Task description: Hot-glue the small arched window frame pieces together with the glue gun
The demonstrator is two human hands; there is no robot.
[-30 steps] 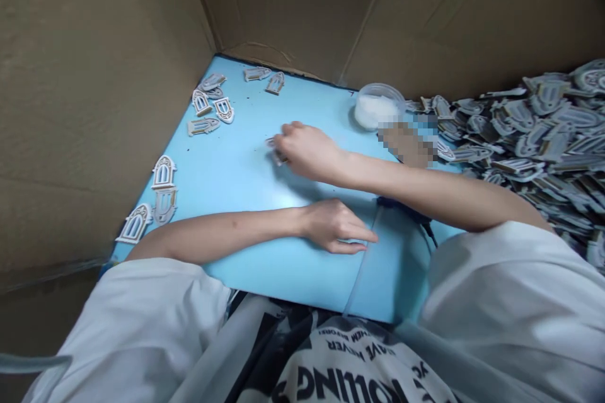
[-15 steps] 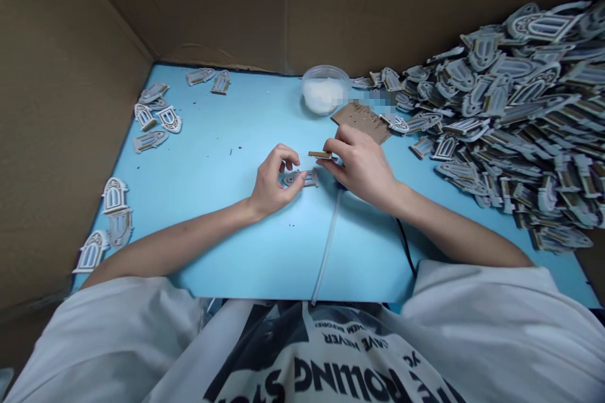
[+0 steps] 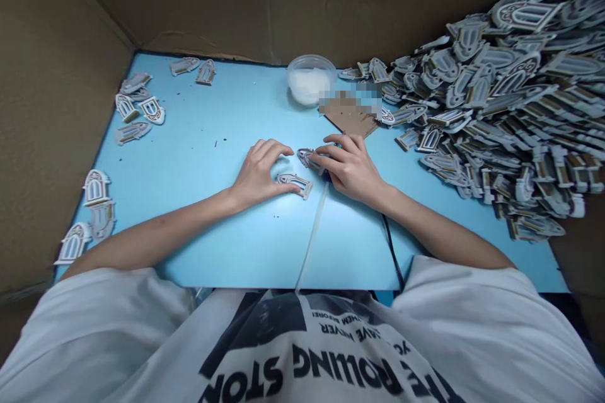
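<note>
**Right hand [image 3: 350, 167] on a tilted window cutout [image 3: 308, 159]**

From my screen, the step in hand looks like handling cutouts 1 at a time on the blue mat [image 3: 203, 245], away from the heap of cutouts [image 3: 491, 107]. The fingertips [image 3: 322, 150] touch the tilted piece, but I cannot tell if they grip it. The left hand [image 3: 259, 173] lies half-curled, holding nothing, just beside a flat window cutout [image 3: 294, 185]. I'd call for a firm pinch next.

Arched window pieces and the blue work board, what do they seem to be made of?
The grey-white arched window pieces look like painted thin wood or thick card: brown core shows along their edges under a matte pale coat. The smooth light-blue work board is perhaps plastic or coated board, with a soft sheen.
</note>
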